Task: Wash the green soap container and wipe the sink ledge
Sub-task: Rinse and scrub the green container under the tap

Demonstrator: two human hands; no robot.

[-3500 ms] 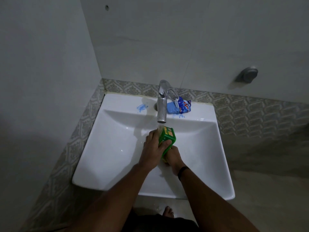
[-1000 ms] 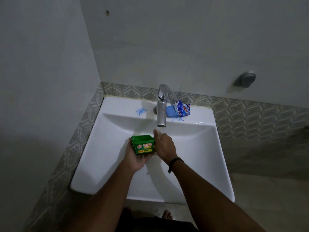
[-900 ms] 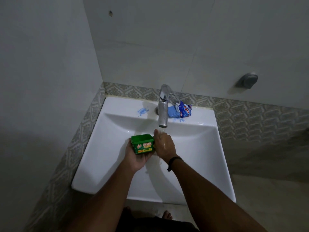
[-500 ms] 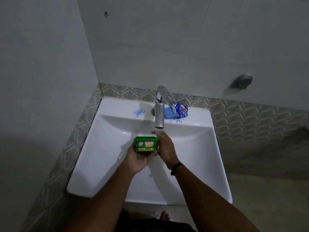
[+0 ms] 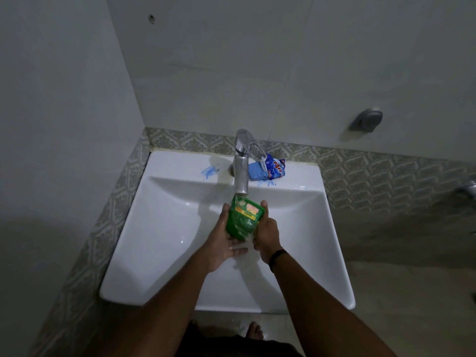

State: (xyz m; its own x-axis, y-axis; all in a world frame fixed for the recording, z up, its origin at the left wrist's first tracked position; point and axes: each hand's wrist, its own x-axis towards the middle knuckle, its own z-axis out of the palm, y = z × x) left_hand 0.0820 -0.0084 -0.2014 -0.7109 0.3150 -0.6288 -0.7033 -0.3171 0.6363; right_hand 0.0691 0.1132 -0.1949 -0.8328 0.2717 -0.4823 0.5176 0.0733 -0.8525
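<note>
over sink (image 5: 159, 228), hands (image 5: 226, 243) grip container (image 5: 243, 219)

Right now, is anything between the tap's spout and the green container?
Nothing visible. The container sits directly under the spout, held between left hand and right hand; water strikes it.

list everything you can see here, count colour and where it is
green soap container: 1, green with orange-yellow label, under the tap's stream, between both hands
tap: 1, chrome, middle of the back ledge, water running
sink: 1, white, set in the corner
blue packet: 1, blue with red print, on the ledge right of the tap
blue smears: 2 patches, blue, on the ledge left of the tap and below the packet
wall fitting: 1, grey metal, on the wall upper right
wristband: 1, black, right wrist
left hand: 1, holds the container from the left
right hand: 1, grips its right edge
</note>
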